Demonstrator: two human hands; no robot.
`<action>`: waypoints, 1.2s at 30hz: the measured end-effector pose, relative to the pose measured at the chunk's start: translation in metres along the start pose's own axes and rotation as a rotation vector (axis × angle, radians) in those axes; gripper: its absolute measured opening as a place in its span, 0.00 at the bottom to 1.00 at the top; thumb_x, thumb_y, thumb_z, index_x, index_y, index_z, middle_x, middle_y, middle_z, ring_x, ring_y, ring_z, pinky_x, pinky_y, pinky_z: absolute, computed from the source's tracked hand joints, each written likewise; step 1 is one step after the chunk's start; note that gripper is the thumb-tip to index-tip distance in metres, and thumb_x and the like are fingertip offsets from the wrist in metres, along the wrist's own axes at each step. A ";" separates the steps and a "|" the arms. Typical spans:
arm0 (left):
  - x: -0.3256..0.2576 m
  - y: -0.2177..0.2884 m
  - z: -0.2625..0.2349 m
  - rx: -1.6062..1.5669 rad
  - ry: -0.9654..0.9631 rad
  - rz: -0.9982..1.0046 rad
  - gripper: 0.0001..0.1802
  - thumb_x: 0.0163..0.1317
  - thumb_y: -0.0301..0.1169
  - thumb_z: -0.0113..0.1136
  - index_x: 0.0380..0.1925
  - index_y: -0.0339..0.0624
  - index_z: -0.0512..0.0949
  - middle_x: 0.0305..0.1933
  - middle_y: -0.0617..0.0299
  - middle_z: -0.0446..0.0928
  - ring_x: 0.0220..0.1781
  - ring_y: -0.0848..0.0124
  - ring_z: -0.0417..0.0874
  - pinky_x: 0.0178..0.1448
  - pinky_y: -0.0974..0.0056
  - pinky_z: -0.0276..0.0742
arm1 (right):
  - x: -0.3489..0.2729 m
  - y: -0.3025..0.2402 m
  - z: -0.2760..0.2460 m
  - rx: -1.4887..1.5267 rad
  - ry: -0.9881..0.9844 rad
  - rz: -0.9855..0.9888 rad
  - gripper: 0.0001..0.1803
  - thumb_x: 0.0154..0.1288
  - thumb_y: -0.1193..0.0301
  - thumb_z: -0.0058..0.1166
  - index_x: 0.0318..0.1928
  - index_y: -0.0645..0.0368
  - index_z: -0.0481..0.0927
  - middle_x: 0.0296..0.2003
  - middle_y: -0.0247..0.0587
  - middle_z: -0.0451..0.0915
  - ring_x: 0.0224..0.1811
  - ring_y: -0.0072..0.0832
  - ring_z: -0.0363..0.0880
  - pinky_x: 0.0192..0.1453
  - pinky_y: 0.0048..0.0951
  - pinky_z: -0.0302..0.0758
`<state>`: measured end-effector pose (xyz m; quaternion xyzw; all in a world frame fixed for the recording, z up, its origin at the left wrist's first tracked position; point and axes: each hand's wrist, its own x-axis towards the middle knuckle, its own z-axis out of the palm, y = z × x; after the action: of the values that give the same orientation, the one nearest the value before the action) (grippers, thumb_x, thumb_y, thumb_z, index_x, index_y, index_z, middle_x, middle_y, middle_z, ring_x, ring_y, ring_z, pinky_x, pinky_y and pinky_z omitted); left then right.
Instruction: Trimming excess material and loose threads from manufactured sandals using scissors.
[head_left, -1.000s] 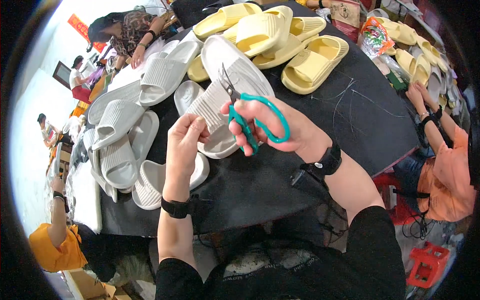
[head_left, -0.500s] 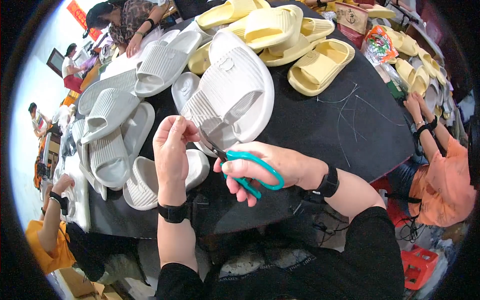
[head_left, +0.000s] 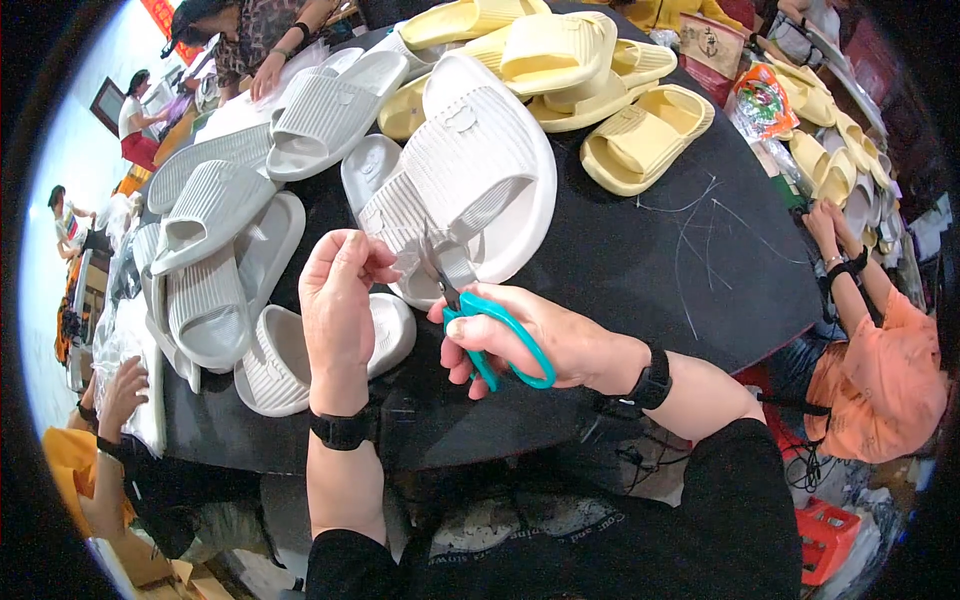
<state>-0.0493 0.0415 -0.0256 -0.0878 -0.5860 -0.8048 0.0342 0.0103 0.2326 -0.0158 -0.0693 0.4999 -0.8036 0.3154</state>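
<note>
My right hand (head_left: pixel 575 335) is closed round the teal handles of a pair of scissors (head_left: pixel 527 338). Their dark metal blades point up and left, against the pale slide sandals in front of me. Close to the blade tips, my left hand (head_left: pixel 338 300) is closed, thumb against forefinger; whatever it may pinch is too fine to make out. A large white slide sandal (head_left: pixel 475 160) with a ribbed strap lies just beyond both hands, over another white slide (head_left: pixel 392 218). Beside my left wrist rests one more white slide (head_left: pixel 272 375), partly hidden by the forearm.
White slides (head_left: pixel 215 210) are heaped on the left of the black table (head_left: pixel 600 270). Yellow slides (head_left: pixel 645 140) lie along the far side. Loose clear threads (head_left: pixel 690 230) are scattered at right. Co-workers sit around, one in an orange shirt (head_left: pixel 875 375). A red plastic stool (head_left: pixel 825 540) stands lower right.
The scissors have turned more upright, their blades now farther up over the white slides. My left hand has barely moved. At left, a co-worker's hand has shifted.
</note>
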 end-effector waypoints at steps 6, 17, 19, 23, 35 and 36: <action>-0.002 0.000 0.002 -0.007 0.002 -0.004 0.09 0.67 0.31 0.50 0.31 0.37 0.74 0.29 0.61 0.77 0.29 0.76 0.74 0.38 0.70 0.73 | 0.000 -0.002 0.000 0.003 0.021 0.014 0.20 0.65 0.58 0.50 0.47 0.62 0.68 0.27 0.36 0.72 0.24 0.22 0.75 0.23 0.25 0.77; 0.001 -0.002 0.003 0.045 -0.014 -0.027 0.09 0.67 0.30 0.49 0.30 0.38 0.74 0.27 0.62 0.76 0.28 0.76 0.74 0.37 0.70 0.72 | -0.003 0.001 0.002 0.040 0.071 -0.081 0.16 0.67 0.59 0.48 0.42 0.60 0.70 0.22 0.32 0.70 0.17 0.16 0.71 0.14 0.19 0.70; 0.001 -0.003 0.002 0.045 -0.017 -0.027 0.09 0.67 0.30 0.49 0.30 0.38 0.74 0.26 0.62 0.76 0.28 0.76 0.74 0.37 0.70 0.71 | -0.004 0.000 0.002 0.049 0.068 -0.099 0.16 0.67 0.59 0.48 0.42 0.60 0.70 0.22 0.31 0.70 0.16 0.16 0.70 0.13 0.19 0.69; 0.002 -0.003 -0.002 0.013 -0.016 -0.015 0.08 0.67 0.29 0.49 0.30 0.38 0.73 0.26 0.62 0.75 0.28 0.75 0.74 0.37 0.70 0.71 | -0.007 -0.006 0.002 0.020 0.068 -0.072 0.18 0.67 0.59 0.49 0.45 0.63 0.69 0.23 0.32 0.70 0.16 0.16 0.69 0.14 0.19 0.68; -0.036 0.051 0.011 0.038 0.084 0.171 0.10 0.68 0.28 0.43 0.28 0.37 0.69 0.15 0.68 0.57 0.17 0.77 0.58 0.30 0.66 0.69 | 0.002 -0.003 -0.008 0.015 0.029 -0.146 0.15 0.65 0.67 0.48 0.47 0.64 0.70 0.21 0.32 0.70 0.14 0.16 0.67 0.13 0.19 0.67; -0.047 0.061 0.010 0.093 0.073 0.200 0.11 0.68 0.28 0.43 0.27 0.37 0.68 0.14 0.68 0.56 0.16 0.77 0.57 0.29 0.67 0.68 | 0.005 -0.002 -0.010 0.036 0.014 -0.145 0.15 0.65 0.66 0.50 0.47 0.62 0.71 0.21 0.32 0.71 0.14 0.16 0.69 0.13 0.19 0.68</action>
<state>0.0072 0.0298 0.0260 -0.1150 -0.6096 -0.7718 0.1395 0.0013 0.2379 -0.0200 -0.0942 0.4813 -0.8336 0.2542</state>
